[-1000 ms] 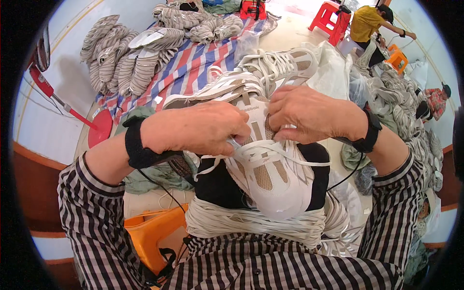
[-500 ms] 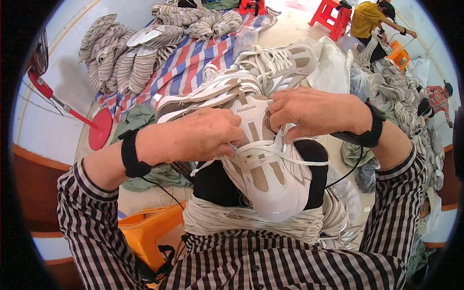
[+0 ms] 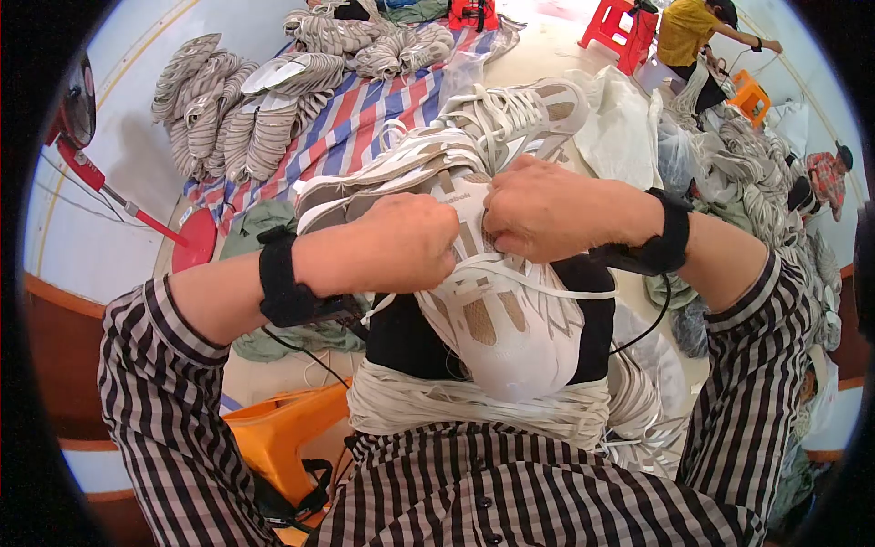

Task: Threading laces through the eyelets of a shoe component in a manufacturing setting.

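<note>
A white and beige sneaker (image 3: 524, 360) rests across my lap, its toe pointing toward me. Over its front a cream shoelace (image 3: 556, 290) crosses, with one strand out to the right. My left hand (image 3: 401, 239) is closed at the left lacing edge, fingers curled under. Opposite it, my right hand (image 3: 561, 214) pinches the right lacing edge beside the tongue (image 3: 462, 199). Both sets of fingertips are hidden, so any lace inside them does not show. Just beyond lie beige and white shoe uppers (image 3: 365, 173) and a laced sneaker (image 3: 524, 118).
Bundled shoe parts (image 3: 205, 109) lie by a striped sheet (image 3: 360, 105). At left stands a red fan (image 3: 193, 239); an orange stool (image 3: 283, 442) is near my left side. Shoe parts (image 3: 761, 173) heap at right, where a person in yellow (image 3: 684, 36) works.
Both hands have moved closer together over the sneaker, the right one shifting left. The sneaker has shifted slightly away from me.
</note>
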